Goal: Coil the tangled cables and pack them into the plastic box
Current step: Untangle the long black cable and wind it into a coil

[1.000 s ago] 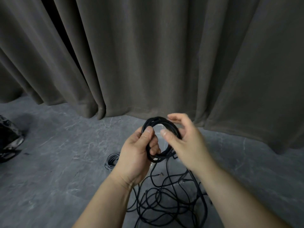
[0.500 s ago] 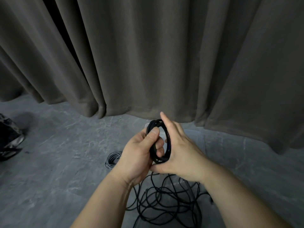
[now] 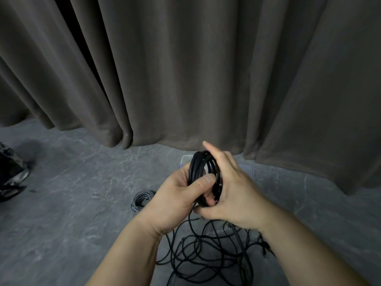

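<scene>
I hold a black cable coil (image 3: 198, 164) upright in front of me. My left hand (image 3: 177, 201) grips its left side, thumb pressed across the loops. My right hand (image 3: 231, 190) wraps the coil's right side from behind, index finger pointing up and thumb under the bottom of the loops. A loose end runs from the coil down to a tangle of black cables (image 3: 208, 256) on the floor. The clear plastic box (image 3: 248, 171) stands behind my hands, mostly hidden. A small grey coiled cable (image 3: 142, 198) lies on the floor left of my left hand.
A heavy brown curtain (image 3: 185, 69) hangs along the back and reaches the grey stone floor (image 3: 72, 193). A dark bag-like object (image 3: 11, 174) sits at the far left edge.
My right hand moved from pinching the coil's front to wrapping round its right side. The coil turned edge-on and the loops were pressed together. My left hand kept its grip.
</scene>
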